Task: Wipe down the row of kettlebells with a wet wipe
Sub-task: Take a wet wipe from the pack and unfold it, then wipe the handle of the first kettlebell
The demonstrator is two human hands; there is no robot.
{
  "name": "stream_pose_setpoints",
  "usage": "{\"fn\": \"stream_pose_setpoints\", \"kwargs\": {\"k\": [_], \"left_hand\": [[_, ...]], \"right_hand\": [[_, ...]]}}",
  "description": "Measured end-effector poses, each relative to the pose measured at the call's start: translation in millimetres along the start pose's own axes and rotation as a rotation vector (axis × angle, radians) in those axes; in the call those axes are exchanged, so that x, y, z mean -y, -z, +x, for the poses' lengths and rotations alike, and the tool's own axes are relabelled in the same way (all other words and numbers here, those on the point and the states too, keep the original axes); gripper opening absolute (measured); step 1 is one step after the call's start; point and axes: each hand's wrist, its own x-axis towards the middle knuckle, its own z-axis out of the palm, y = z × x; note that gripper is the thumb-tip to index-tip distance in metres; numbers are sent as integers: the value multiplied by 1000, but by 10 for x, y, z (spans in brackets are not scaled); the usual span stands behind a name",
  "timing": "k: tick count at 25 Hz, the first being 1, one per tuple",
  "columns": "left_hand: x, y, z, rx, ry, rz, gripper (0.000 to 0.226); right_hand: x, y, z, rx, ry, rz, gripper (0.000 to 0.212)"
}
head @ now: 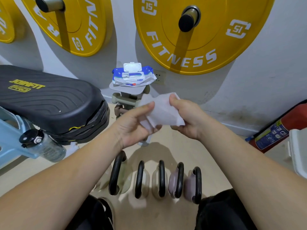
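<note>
A: Knees [221, 211] bracket the kettlebell row [161, 178]; where's the wet wipe [163, 112]?
B: Above the row, slightly beyond: left hand [132, 127] and right hand [187, 118] both pinch it, spread. Row runs left-right beneath; left hand nearer.

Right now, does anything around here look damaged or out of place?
The black pad looks split along its front edge, yellow showing through. The wipes pack sits with its lid flipped open. The kettlebells stand in line.
</note>
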Motion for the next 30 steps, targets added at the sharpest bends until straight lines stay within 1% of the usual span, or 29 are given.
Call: {"fn": "stream_pose_setpoints", "kwargs": {"k": [1,3,5,7,9,12,14,16,18,21,22,24,26,27,28,30], "left_hand": [[-73,8,-24,-17,-9,2,64],[-194,33,-112,-85,-6,42,52],[-314,76,-217,-249,-34,229,36],[-460,208,-325,-371,-35,484,39],[-641,449,-487,-446,-46,619,41],[-864,989,-824,-577,-48,676,35],[-842,1392,-922,-677,-44,668,31],[-683,1846,-882,-777,-76,629,27],[-464,2289,-786,-881,-82,621,33],[-198,2856,-681,-987,-27,697,59],[-166,2979,-656,-996,-27,740,62],[-146,3110,-581,-975,-100,893,55],[-69,3118,-515,-922,-187,1286,44],[45,3133,-482,-863,-208,1461,43],[213,3158,-456,-770,-187,1543,44],[666,3201,-442,-584,18,1571,57]], "right_hand": [[-43,9,8,-38,32,-101,32],[-148,-16,42,-68,56,-201,28],[-280,-128,96,-86,26,-276,29],[-394,-295,219,-78,-36,-364,30],[-465,-489,399,-48,-94,-514,28],[-563,-866,782,12,-132,-711,28],[-747,-1164,1051,36,-117,-765,36],[-1074,-1496,1313,120,-106,-793,39],[-1449,-1745,1560,228,-66,-863,34],[-1825,-1953,1866,374,56,-1068,28],[-1878,-1975,1959,394,92,-1156,26],[-1957,-2018,2102,437,117,-1287,36],[-2085,-2069,2199,515,93,-1328,43],[-2172,-2084,2226,548,115,-1336,42],[-2261,-2085,2237,570,134,-1339,38],[-2374,-2064,2207,602,162,-1326,39]]}}
